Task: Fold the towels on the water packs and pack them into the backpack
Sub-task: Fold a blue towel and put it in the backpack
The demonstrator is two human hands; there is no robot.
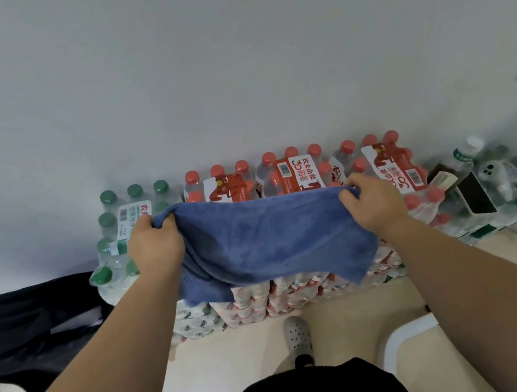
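Above the stacked water packs (281,175), the person's left hand (153,243) and right hand (374,201) each grip a top corner of a blue towel (275,244), which hangs over the packs' front. Left of them lies something dark, perhaps the backpack (28,330).

Backpack (27,327) crowds left — water packs (297,171) against wall (229,64).

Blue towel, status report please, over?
The left hand and right hand grip the blue towel by its corners. Spread above the water packs. Nothing in the way; dark bag at left.
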